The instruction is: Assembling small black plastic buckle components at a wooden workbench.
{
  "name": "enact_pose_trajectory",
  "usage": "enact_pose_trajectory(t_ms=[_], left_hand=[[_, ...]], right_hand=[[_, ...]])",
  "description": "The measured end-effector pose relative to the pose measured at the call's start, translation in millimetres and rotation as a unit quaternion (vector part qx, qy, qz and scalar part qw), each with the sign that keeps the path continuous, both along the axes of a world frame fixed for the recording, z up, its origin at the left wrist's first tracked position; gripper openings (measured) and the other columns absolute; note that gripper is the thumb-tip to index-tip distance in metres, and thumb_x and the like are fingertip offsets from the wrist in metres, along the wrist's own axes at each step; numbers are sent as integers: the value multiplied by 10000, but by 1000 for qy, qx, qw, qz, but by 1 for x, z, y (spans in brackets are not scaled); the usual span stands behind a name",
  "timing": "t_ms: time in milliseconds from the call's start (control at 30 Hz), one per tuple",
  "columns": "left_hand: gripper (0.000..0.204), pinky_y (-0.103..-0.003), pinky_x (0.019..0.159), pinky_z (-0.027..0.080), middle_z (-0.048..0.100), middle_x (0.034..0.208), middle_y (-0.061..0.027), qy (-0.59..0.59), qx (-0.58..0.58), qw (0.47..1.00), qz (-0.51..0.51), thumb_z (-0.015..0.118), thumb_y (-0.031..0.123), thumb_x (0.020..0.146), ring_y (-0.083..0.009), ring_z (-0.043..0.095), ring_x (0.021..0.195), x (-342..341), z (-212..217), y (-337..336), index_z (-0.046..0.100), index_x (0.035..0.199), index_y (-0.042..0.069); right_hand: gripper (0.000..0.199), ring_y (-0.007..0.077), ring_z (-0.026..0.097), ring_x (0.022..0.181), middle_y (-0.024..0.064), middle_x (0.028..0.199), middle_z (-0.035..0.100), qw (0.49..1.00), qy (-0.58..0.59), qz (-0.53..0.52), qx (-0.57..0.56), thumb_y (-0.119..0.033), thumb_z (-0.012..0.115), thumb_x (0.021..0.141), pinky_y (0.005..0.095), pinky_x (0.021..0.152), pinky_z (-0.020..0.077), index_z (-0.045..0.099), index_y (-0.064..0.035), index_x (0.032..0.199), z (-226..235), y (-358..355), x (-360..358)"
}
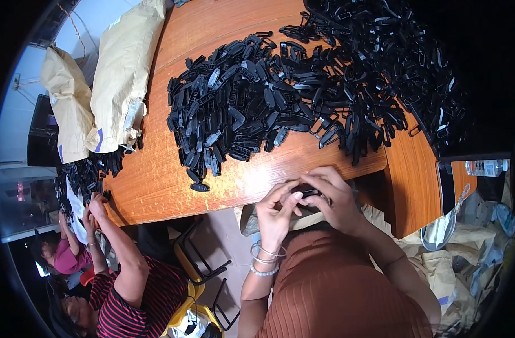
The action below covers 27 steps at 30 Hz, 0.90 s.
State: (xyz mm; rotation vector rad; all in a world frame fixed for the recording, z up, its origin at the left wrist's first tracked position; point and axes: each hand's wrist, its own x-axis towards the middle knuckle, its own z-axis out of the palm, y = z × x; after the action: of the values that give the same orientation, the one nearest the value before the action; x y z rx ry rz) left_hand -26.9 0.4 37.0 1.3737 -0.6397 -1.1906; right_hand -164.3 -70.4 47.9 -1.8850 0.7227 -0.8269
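At the table's near edge my left hand (277,209) and my right hand (335,201) come together, fingers curled around a small black plastic piece (309,193). Fingers cover much of it, so its exact shape cannot be made out. Bracelets circle my left wrist. Just beyond my hands lies a large heap of oblong black plastic parts (240,101), some solid and rounded, others like open frames. It spreads over the wooden table (150,191). A second, denser mass of black parts (381,50) reaches to the far right.
Brown paper sacks (125,73) stand on the table's left side, beside more black parts. A co-worker in a striped top (139,298) reaches there; another person (65,253) sits farther off. Crumpled sacks (449,270) and a plastic bottle (487,168) are at my right.
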Motion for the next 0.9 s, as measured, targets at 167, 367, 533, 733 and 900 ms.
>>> enact_pose_trajectory(t_ms=[167,367,533,733,900], left_hand=[[243,-194,546,465,630,862,-93,-1,-43,998,37,610,-4,826,-97,572,588,-5,-3,1,603,1063,-59],[291,-232,639,482,623,843,-134,249,-90,964,-12,545,46,879,-160,594,683,-4,-8,1,532,1136,-90],[285,-238,616,481,618,830,-130,280,-86,956,11,523,106,905,-159,585,673,-3,-17,2,540,1114,-88],[375,-231,468,380,469,640,-31,321,-76,934,138,471,344,938,-118,486,574,39,-40,-6,474,686,66],[202,-242,435,373,552,573,-39,-108,42,980,162,575,167,886,-91,459,453,93,-56,-28,546,758,13]], right_hand=[[324,209,564,834,129,1007,539,996,40,-57,58,-1,599,744,263,710,450,595,25,1067,4,-2,-5],[262,131,580,773,101,942,570,943,-121,28,310,56,560,773,228,676,464,596,60,1033,-2,-9,-15],[262,110,579,771,86,883,572,918,-152,42,364,84,536,785,214,676,459,589,89,1042,-17,-10,-16],[119,229,546,850,101,858,552,986,78,-104,-102,19,600,746,330,731,426,610,4,864,-34,-50,-13],[106,239,463,925,64,940,508,876,308,-198,-314,-74,622,741,366,772,343,585,-49,837,-47,-76,-15]])
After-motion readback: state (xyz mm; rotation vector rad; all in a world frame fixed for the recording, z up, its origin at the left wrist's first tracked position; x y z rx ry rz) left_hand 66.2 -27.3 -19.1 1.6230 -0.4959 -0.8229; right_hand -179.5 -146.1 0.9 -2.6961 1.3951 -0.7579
